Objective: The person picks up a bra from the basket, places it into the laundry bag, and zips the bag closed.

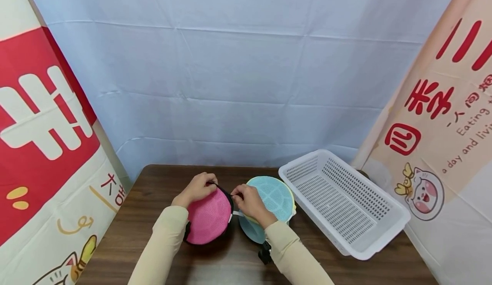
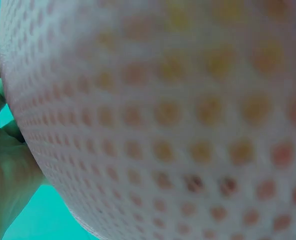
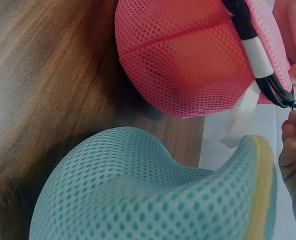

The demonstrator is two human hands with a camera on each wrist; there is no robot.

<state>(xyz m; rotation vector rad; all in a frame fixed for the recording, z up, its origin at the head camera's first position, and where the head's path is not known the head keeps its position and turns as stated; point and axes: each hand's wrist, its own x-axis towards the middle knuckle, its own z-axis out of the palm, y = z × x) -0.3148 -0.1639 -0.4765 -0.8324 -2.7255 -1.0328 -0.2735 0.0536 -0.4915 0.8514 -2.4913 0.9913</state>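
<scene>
A round pink mesh laundry bag [image 1: 209,218] with black edging stands on the table before me. My left hand [image 1: 199,187] grips its upper edge, the fingers bent over the black trim. With finger and thumb, my right hand [image 3: 294,150] pinches the small zipper pull [image 3: 294,106] at the end of the black zipper. A white tab [image 3: 242,117] hangs from the bag near there. In the left wrist view, close-up mesh [image 2: 158,130] hides most of the left hand. Below my right forearm lies a light blue mesh bag [image 1: 274,195] with yellow edging, its side caved in.
A white perforated plastic basket [image 1: 342,242] stands at the right of the dark wooden table [image 1: 153,225]. A small black object [image 1: 264,253] shows by the right wrist. Pale cloth [image 1: 238,71] hangs behind, with printed cloths at both sides.
</scene>
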